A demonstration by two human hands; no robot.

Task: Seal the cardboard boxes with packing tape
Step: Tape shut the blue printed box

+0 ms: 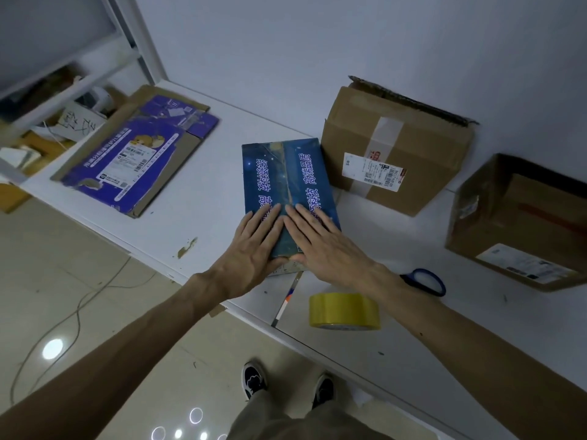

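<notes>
White tabletop (222, 173) runs along a plain pale wall, with tiled floor and a loose cable below its near edge, and the person's two shoes showing at the bottom of the head view.

Near the middle of it lies a blue printed box (287, 185), its two top flaps folded shut so that they meet in a seam running down the length of the lid. Both hands lie flat on the near end of that lid, fingers spread and grasping nothing: the left hand (254, 246) presses the left flap, the right hand (320, 239) the right flap, with the thumbs hooked over the near edge. Whether clear tape already covers the seam cannot be told from the sheen.

Just beside the far right corner of the blue box stands a brown box (394, 147) with a strip of tape down its side, a shipping label and one flap standing up. Another brown box (521, 223) sits well apart at the right. A flattened purple carton (136, 160) lies to the left.

A yellow tape roll (344, 311) rests on the tabletop near the right forearm, with the blue handle of what seems to be scissors (425, 281) just behind that arm.

By my reading, the flaps are being held closed or smoothed down. Next, one hand should keep the flaps pinned while the other fetches the roll, finds its free end and lays it along the seam.
</notes>
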